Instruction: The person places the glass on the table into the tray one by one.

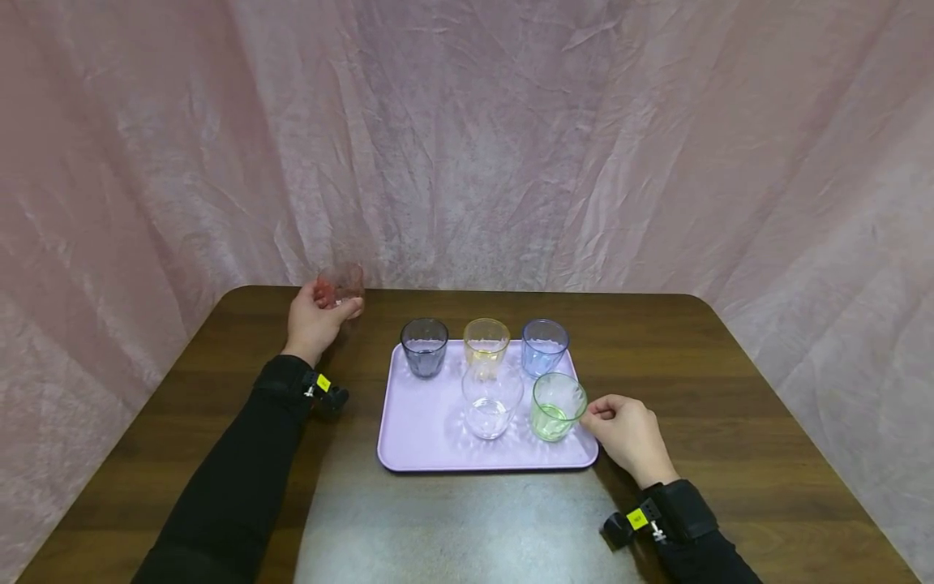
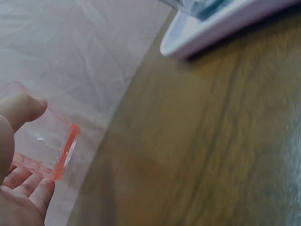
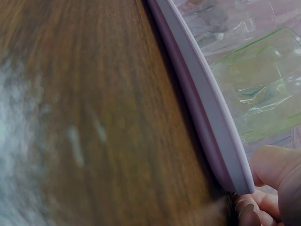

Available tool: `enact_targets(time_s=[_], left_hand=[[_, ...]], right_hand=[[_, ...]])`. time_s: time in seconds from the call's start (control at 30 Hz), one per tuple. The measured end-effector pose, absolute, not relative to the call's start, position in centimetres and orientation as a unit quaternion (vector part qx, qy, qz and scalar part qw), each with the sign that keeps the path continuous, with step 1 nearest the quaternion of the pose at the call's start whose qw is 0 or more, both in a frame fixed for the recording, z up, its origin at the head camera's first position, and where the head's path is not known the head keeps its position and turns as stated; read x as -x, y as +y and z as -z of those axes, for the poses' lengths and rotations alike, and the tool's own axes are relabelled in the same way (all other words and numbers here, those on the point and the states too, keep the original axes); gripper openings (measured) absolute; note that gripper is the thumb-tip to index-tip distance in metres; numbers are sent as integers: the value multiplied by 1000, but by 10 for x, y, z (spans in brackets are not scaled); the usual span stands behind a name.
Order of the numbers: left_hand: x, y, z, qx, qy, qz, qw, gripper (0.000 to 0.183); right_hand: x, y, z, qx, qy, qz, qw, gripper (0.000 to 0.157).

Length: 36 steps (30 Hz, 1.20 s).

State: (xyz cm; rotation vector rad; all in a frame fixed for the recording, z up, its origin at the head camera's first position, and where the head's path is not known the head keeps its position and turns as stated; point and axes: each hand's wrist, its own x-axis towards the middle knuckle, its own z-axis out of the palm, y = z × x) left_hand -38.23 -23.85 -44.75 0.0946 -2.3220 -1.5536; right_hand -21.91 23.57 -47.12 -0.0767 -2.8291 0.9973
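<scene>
My left hand [image 1: 314,320] grips a pink-tinted glass [image 1: 346,284] by its sides, above the table's far left edge. In the left wrist view the thumb lies on one side of the pink glass [image 2: 44,136] and the fingers on the other. My right hand [image 1: 627,434] pinches the right rim of a lilac tray [image 1: 423,438], its thumb over the rim and its fingers curled at the outside. Just beside that hand stands a green glass [image 1: 558,410] on the tray.
Also on the tray are a clear glass [image 1: 490,405], a grey glass [image 1: 424,349], a yellow glass [image 1: 486,339] and a blue glass [image 1: 543,349]. The tray sits on a brown wooden table [image 1: 730,389]. A pink curtain [image 1: 467,146] hangs behind the table.
</scene>
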Motion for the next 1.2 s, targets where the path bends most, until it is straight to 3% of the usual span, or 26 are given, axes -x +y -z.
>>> enact_targets(time_s=[1.2], left_hand=[[335, -218, 383, 58, -801, 580, 135, 77]], right_hand=[[218, 235, 470, 21, -941, -330, 68, 12]])
